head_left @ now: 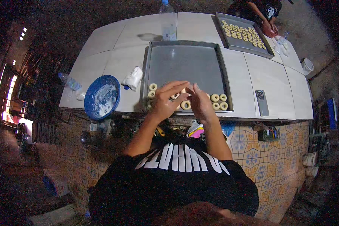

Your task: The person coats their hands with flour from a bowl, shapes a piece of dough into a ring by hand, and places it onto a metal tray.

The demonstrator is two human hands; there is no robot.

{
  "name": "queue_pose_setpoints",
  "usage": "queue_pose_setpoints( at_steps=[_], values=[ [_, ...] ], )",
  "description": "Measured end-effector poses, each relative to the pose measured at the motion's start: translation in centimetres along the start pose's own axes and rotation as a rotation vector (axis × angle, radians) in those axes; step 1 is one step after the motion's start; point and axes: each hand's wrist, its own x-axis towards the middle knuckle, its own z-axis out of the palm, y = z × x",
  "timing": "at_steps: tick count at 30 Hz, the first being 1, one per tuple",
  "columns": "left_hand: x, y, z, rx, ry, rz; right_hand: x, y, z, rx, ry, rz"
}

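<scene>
A: Materials, textures and shapes?

B: At the middle of the near edge of the table, a shallow grey metal tray, rectangular and straight-walled. Along its near side, smooth, pale dough rings. Directly above these, left hand and right hand, bare and brought together, with fingers curved inward, tips close; impossible to tell whether gripping a piece, owing to the hidden space between the palms. At the left near corner, a round blue basin, coated inside with white powder; beside it, a soft white bag. At the far edge, a clear plastic bottle, upright and blue-capped. Toward the right near corner, a flat grey phone.

A: Labels or writing?

B: Large white block lettering across a black cloth shirt. On a second bottle, lying at the left edge, a bluish band, illegible.

A: Counts?

B: Trays, two, including a second tray near the right far corner, with rows of small pale rings, too small for a sure count. In the nearer tray, three rings at left, four whole at right, others between, partly covered. Bottles, two. Basin, bag and phone, one each.
</scene>
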Motion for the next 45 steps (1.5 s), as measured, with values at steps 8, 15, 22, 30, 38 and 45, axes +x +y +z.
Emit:
queue_pose_setpoints(
  at_steps=[8, 15, 22, 30, 38, 45],
  values=[
    [-0.2, -1.9, 0.6, 0.011, 0.053, 0.117, 0.3, 0.5, -0.5, 0.031, 0.029, 0.047],
    [0.1, -0.2, 0.2, -0.011, -0.038, 0.001, 0.1, 0.0, -0.6, 0.075, -0.015, 0.001],
    [0.1, -0.8, 0.8, 0.041, 0.019, -0.016, 0.1, -0.3, -0.2, 0.076, 0.047, 0.029],
    [0.2, -1.6, 0.8, 0.09, -0.001, 0.165, -0.1, -1.0, 0.1, 0.288, 0.059, 0.184],
    [-0.1, -1.7, 0.7, 0.164, 0.029, 0.085, 0.3, -0.3, -0.2, 0.182, 0.052, 0.124],
    [0.1, -1.0, 0.8, 0.114, 0.075, 0.168, 0.8, 0.9, -1.5, 0.043, 0.071, 0.155]
  ],
)
